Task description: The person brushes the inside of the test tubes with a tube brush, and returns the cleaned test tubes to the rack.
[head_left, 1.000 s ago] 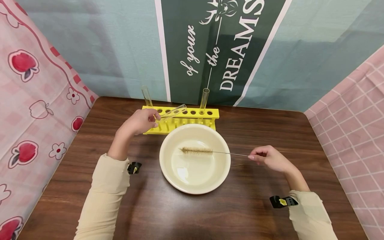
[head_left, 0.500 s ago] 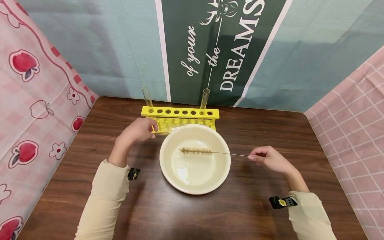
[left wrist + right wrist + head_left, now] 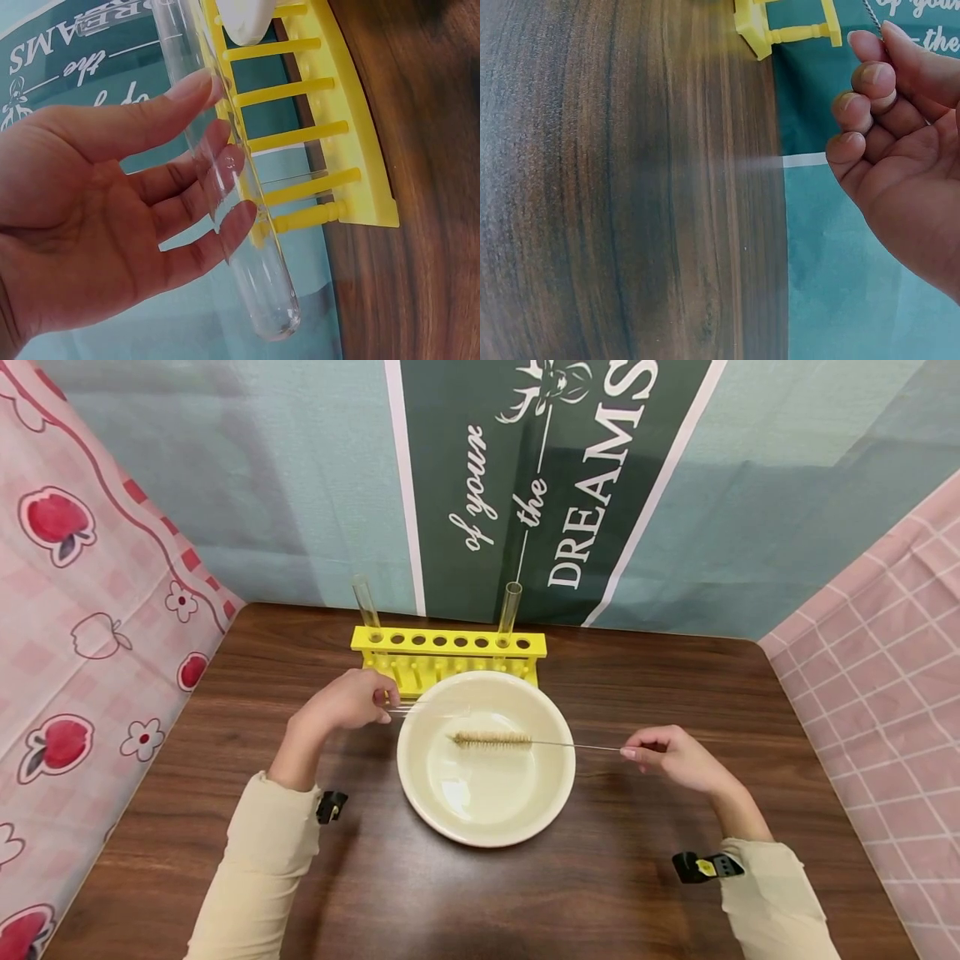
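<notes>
Left of centre in the head view, we see the left hand (image 3: 343, 702) pinching a tube (image 3: 268, 300) that reaches over the upper left of the bowl (image 3: 486, 839); right of centre, the right hand (image 3: 677, 760) pinches the brush (image 3: 492, 740), bristled end mid-frame within the bowl's outline. Just above the bowl, the rack (image 3: 450, 651) holds two more tubes (image 3: 509, 612).

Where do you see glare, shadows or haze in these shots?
Left wrist view: pale highlights streak the held test tube; head view: that tube nearly vanishes against the cream bowl, which has a bright glare patch, and a soft shadow falls on the table beside the left sleeve; right wrist view: a hazy pale streak marks the table, probably a reflection of the white stripe.
</notes>
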### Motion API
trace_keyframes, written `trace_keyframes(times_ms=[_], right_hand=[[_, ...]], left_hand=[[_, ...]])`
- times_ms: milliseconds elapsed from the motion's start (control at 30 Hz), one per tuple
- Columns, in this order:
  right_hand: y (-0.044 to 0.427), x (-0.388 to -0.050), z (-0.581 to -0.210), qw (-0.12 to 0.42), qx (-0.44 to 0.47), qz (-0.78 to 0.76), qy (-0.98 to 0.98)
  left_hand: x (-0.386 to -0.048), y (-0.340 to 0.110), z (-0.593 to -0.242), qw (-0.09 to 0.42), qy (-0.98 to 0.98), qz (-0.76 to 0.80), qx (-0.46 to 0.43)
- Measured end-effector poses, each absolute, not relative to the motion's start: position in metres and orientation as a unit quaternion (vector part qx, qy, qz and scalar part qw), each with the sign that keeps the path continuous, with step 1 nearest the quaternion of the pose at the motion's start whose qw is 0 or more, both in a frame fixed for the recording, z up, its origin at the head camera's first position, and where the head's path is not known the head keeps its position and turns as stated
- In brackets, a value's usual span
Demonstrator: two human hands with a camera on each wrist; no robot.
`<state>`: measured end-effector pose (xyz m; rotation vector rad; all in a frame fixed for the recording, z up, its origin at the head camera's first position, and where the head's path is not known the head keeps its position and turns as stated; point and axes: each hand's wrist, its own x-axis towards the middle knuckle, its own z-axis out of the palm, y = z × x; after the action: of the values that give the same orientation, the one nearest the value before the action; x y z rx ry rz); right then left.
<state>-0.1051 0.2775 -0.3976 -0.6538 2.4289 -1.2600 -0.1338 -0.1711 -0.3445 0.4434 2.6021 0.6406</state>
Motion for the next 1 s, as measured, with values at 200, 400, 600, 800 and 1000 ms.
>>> trace_keyframes(times_ms=[200,400,600,800,1000], right_hand=[[0.281,-0.105,-0.401,0.151,-0.23,-0.457,0.846],[0.285,-0.105,-0.403,0.141,-0.214,-0.488,0.835],[0.289,-0.105,-0.403,0.138,-0.195,-0.5,0.833],[0.293,-0.107,-0.404,0.122,-0.194,-0.517,0.825],[0.298,-0.108,-0.403,0.106,-0.198,-0.531,0.817]], left_hand=[[-0.129,-0.172,-0.344,0.215,0.932,0.246,0.159],[-0.125,-0.172,-0.343,0.213,0.931,0.246,0.168],[-0.122,-0.173,-0.342,0.219,0.932,0.247,0.15],[-0.119,-0.174,-0.342,0.231,0.931,0.248,0.135],[-0.118,-0.174,-0.343,0.229,0.935,0.238,0.13]])
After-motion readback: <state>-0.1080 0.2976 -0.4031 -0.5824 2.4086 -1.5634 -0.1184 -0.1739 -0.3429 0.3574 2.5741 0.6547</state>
